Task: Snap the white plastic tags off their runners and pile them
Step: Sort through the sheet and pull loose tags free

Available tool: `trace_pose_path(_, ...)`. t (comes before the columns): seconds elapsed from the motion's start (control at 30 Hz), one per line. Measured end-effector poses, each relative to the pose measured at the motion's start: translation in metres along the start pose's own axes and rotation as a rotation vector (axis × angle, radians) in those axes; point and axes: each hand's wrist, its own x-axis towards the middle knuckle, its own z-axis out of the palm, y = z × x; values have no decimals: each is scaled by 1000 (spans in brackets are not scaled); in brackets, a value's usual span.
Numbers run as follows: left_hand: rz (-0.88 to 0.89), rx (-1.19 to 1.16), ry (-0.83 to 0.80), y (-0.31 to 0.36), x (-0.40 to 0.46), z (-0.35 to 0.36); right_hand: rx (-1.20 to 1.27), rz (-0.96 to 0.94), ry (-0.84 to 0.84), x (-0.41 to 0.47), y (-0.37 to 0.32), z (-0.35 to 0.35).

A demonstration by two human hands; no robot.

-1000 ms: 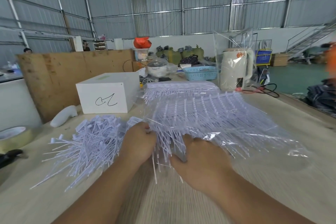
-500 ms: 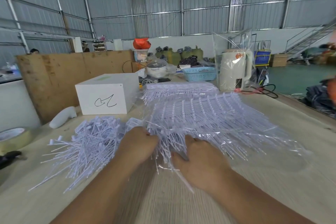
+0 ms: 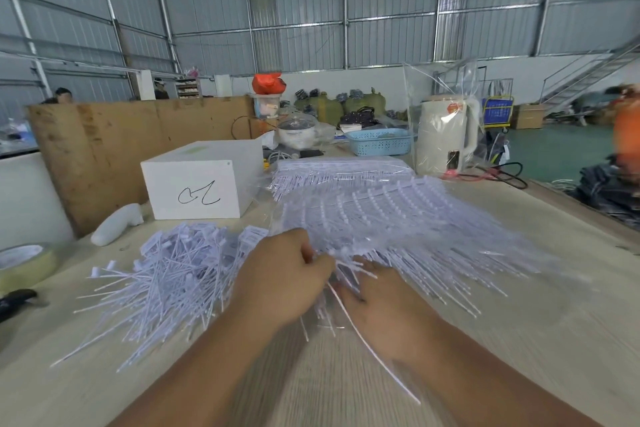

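Nearest, a long white runner strip (image 3: pixel 372 345) slants from between the two hands toward the lower right, its long axis diagonal and its near end blurred. Just above it, the left hand (image 3: pixel 280 284) is curled, its fingers (image 3: pixel 320 262) clenched on the near ends of a bunch of white plastic tags (image 3: pixel 391 229) still on their runners. Beside it, the right hand (image 3: pixel 381 298) lies on the same bunch with its fingers buried among the tags; whether they grasp anything I cannot tell. Those attached tags fan out over the pale wooden tabletop (image 3: pixel 540 322), partly under a clear plastic sheet (image 3: pixel 519 253), their thin tails pointing toward the person and to the right, with the runner bars running away toward the far side. To the left of the hands lies the pile of loose tags (image 3: pixel 166 274), most with their long axes running from upper right to lower left, flat heads toward the far end and tails spraying toward the near left edge. Farther left sit a roll of tape (image 3: pixel 24 262) and a dark tool (image 3: pixel 15 300) at the frame edge. Behind the pile stand a white box (image 3: pixel 202 182) with a black scribble and a white plastic bottle (image 3: pixel 116 224) lying on its side. Beyond the fan, another bundle of tags (image 3: pixel 341 170) lies crosswise, then a blue basket (image 3: pixel 379 142) and a cream kettle (image 3: pixel 445 135) in clear wrapping.
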Motion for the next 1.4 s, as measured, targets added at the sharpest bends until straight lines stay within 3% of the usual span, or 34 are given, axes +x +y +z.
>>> trace_pose_path(0.27,126,-133,-83,2,-4,-6,-30,76,30,-3,-4,-10)
trace_pose_path(0.43,175,-225,-186,-8,-2,-6,-221,151,74,-7,-14,-13)
trace_pose_path(0.67,208,-208,-102,-10,0,-2,-617,83,207,-16,-33,-24)
trace_pose_path(0.8,210,-325,-89,-9,0,0,-581,-43,389,-18,-38,-24)
trace_pose_path(1.0,284,-401,42,-7,0,1,-568,-108,458,-15,-32,-17)
trace_pose_path(1.07,255,-418,-30,-6,0,3,-569,-124,486,-14,-32,-17)
trace_pose_path(1.17,156,-542,-265,-7,-5,3,-538,-128,514,-14,-32,-18)
trace_pose_path(1.4,179,-408,-409,-9,-5,0,-494,-229,571,-12,-30,-16)
